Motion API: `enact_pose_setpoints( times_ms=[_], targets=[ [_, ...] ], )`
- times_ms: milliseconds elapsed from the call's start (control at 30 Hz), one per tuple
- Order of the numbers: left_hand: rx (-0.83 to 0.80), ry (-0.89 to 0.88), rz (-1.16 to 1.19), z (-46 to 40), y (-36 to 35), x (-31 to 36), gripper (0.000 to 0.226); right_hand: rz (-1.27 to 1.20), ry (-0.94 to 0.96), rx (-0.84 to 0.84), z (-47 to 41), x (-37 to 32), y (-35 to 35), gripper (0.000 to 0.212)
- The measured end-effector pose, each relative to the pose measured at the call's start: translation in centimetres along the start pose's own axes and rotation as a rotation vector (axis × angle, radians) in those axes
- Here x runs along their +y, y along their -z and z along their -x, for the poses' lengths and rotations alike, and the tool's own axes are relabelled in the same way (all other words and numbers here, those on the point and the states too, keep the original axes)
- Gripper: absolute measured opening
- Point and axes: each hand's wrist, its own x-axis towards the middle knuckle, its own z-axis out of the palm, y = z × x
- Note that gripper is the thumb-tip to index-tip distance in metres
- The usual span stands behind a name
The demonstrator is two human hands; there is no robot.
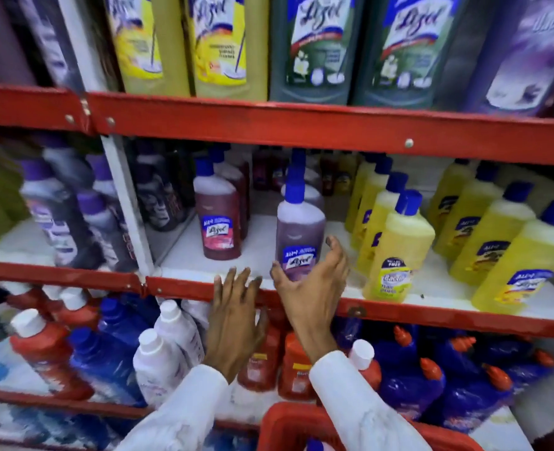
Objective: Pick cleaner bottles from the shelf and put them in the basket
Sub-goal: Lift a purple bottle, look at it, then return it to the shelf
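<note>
A purple cleaner bottle [298,229] with a blue cap stands at the front of the middle shelf [431,312]. My right hand [311,288] wraps its lower part, thumb on the left side and fingers on the right. My left hand [236,320] is open with fingers spread, hovering in front of the red shelf edge just left of the bottle. A red basket [288,424] sits at the bottom of the view under my right sleeve, with a blue cap [314,445] showing inside it.
A dark red bottle [218,219] stands left of the purple one, and yellow bottles [396,255] crowd the right. Large yellow, green and purple bottles fill the top shelf. Red, blue and white bottles [158,359] pack the lower shelf.
</note>
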Motion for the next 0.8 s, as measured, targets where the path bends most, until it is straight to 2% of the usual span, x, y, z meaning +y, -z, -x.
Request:
enact_pose_setpoints(
  times_ms=[67,167,333,433,500,533,633,700,800],
  targets=[
    [-0.027,-0.017,-0.010,0.1,-0.5,-0.4,0.058,-0.019,-0.093,-0.012,-0.8,-0.6,-1.8,0.105],
    [-0.026,-0.047,-0.006,0.2,-0.8,-1.2,0.052,-0.192,-0.217,-0.028,-2.4,-0.7,-3.6,0.102],
    [-0.013,-0.076,0.051,0.2,-1.3,-1.9,0.045,-0.490,-0.213,-0.060,-3.8,0.1,-2.7,0.092],
    [0.020,-0.083,0.133,0.1,-1.6,-2.0,0.047,-0.846,-0.274,-0.129,-4.6,0.0,-0.2,0.079],
    [0.046,-0.092,0.178,0.2,-1.8,-2.1,0.049,-1.201,-0.259,-0.273,-5.0,0.2,2.2,0.058],
    [0.057,-0.090,0.194,0.1,-2.0,-2.1,0.049,-1.380,-0.280,-0.398,-5.2,0.2,3.3,0.056],
    [0.100,-0.086,0.219,0.0,-2.4,-2.1,0.047,-1.781,-0.279,-0.826,-5.5,-0.9,5.6,0.081],
    [0.133,-0.095,0.226,-0.1,-2.7,-2.0,0.047,-1.865,-0.168,-1.083,-5.9,-2.1,7.0,0.083],
    [0.152,-0.100,0.203,-0.1,-2.7,-1.9,0.047,-1.854,-0.132,-1.189,-6.0,-2.8,8.6,0.078]
  ],
)
